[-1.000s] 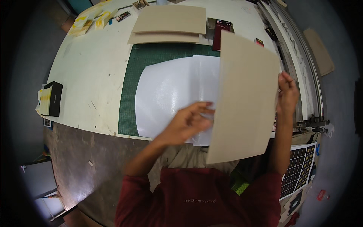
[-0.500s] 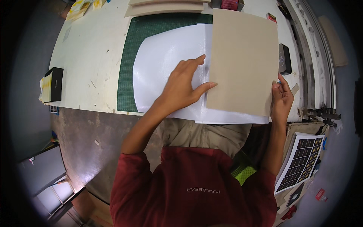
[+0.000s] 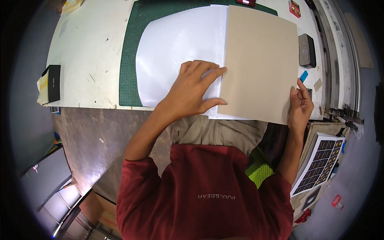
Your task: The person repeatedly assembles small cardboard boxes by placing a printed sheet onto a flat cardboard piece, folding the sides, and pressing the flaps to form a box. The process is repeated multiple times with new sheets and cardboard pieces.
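Note:
A beige cardboard sheet (image 3: 260, 64) lies over the right part of a glossy white sheet (image 3: 172, 52), whose left side bulges in a curve. The white sheet rests on a green cutting mat (image 3: 129, 72). My left hand (image 3: 190, 90) is spread over the white sheet, thumb and fingertips at the cardboard's left edge. On the opposite side, my right hand (image 3: 301, 106) pinches the cardboard's lower right edge between thumb and fingers. The white sheet's right part is hidden beneath the cardboard.
Right of the cardboard are a dark digital clock (image 3: 307, 51), a blue object (image 3: 304, 76) and a small red box (image 3: 295, 8). A metal rail (image 3: 338, 60) runs along the table's right side. A black box (image 3: 54, 84) stands at the left edge; printed sheets (image 3: 318, 164) lie lower right.
The cardboard now covers the lower right strip of white sheet that showed before. My left fingers have come down to its left edge. The whole view has shifted slightly.

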The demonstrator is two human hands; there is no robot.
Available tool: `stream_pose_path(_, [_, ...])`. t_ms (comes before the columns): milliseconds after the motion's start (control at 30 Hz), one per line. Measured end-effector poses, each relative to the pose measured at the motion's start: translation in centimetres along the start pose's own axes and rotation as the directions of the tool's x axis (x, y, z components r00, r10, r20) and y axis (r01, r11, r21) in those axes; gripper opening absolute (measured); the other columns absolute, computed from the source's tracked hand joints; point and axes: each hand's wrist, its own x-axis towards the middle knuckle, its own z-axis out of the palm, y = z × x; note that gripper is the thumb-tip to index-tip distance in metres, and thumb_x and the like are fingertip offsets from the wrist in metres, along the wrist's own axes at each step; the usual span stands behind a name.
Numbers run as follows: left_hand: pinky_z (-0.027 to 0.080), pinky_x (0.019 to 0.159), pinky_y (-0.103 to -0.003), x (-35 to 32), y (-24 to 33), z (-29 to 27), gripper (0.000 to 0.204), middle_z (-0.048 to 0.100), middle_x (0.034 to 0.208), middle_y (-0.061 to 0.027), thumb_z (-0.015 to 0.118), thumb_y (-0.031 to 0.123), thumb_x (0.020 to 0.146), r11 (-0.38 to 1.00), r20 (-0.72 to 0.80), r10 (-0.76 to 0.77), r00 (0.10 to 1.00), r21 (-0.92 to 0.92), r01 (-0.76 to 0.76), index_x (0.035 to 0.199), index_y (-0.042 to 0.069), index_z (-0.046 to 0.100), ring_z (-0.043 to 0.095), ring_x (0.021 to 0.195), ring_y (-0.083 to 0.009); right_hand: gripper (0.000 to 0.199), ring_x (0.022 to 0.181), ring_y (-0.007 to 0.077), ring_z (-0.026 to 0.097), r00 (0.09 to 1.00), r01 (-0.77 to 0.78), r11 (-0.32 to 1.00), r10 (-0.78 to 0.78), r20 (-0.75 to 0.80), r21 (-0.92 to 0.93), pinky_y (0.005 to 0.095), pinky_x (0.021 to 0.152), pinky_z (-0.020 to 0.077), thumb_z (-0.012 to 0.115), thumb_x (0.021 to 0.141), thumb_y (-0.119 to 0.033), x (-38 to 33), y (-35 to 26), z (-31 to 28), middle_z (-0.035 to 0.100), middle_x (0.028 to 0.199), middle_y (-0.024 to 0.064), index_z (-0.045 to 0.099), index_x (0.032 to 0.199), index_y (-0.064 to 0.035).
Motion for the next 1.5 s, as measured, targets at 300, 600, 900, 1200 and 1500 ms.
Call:
stream_pose_path(300, [0.035, 0.100, -0.044, -0.3, -0.4, 0.4, 0.072, 0.056, 0.127, -0.0116, 0.081, 0.044, 0.074, 1.000, -0.015, 0.011, 1.000, -0.003, -0.011, 0.132, 0.009, 0.057, 0.049, 0.115, -0.0312, 0.040, 0.080, 0.0042, 0.058, 0.998, 0.029, 0.999, -0.030, -0.047, -0.017, 0.0179, 0.076, 0.0442, 0.063, 0.095, -0.004, -0.1, -0.1, 0.7, 0.065, 0.088, 0.0013, 0.056, 0.133, 0.0060])
stream_pose_path(600, [0.035, 0.100, -0.044, -0.4, -0.6, 0.7, 0.072, 0.056, 0.128, -0.0128, 0.080, 0.046, 0.075, 1.000, -0.018, 0.005, 1.000, -0.010, -0.005, 0.131, 0.008, 0.058, 0.050, 0.116, -0.0317, 0.041, 0.077, 0.0027, 0.054, 0.999, 0.042, 0.992, -0.044, -0.012, -0.121, 0.0166, 0.070, 0.0418, 0.065, 0.095, -0.006, 0.4, 0.3, 0.3, 0.064, 0.086, 0.0004, 0.057, 0.133, 0.0048])
stream_pose_path(900, [0.035, 0.100, -0.044, -0.5, -0.5, 0.5, 0.066, 0.053, 0.130, -0.0138, 0.077, 0.047, 0.078, 1.000, 0.022, -0.005, 1.000, 0.003, 0.005, 0.131, 0.011, 0.062, 0.047, 0.117, -0.0326, 0.039, 0.075, 0.0033, 0.052, 0.999, 0.041, 0.994, -0.041, 0.002, -0.097, 0.0176, 0.069, 0.0407, 0.065, 0.095, -0.007, 0.7, 0.2, 0.7, 0.062, 0.084, -0.0009, 0.058, 0.132, 0.0040])
stream_pose_path(1200, [0.036, 0.101, -0.044, -0.5, -0.4, 0.5, 0.063, 0.053, 0.130, -0.0151, 0.076, 0.046, 0.079, 1.000, 0.026, 0.003, 1.000, 0.020, -0.003, 0.128, 0.009, 0.064, 0.047, 0.118, -0.0335, 0.039, 0.074, 0.0037, 0.053, 0.999, 0.033, 0.992, -0.028, 0.037, -0.124, 0.0187, 0.069, 0.0410, 0.065, 0.095, -0.007, 1.3, 0.4, 0.7, 0.066, 0.085, 0.0008, 0.059, 0.132, 0.0041])
stream_pose_path(1500, [0.036, 0.101, -0.045, -0.4, -0.4, 0.5, 0.062, 0.053, 0.130, -0.0158, 0.074, 0.046, 0.081, 0.998, 0.038, 0.011, 0.999, 0.055, -0.013, 0.128, 0.008, 0.063, 0.047, 0.119, -0.0339, 0.038, 0.075, 0.0037, 0.054, 0.999, 0.019, 0.983, -0.010, 0.050, -0.184, 0.0193, 0.069, 0.0425, 0.065, 0.095, -0.008, 1.4, 0.2, 0.8, 0.067, 0.085, 0.0021, 0.060, 0.130, 0.0056])
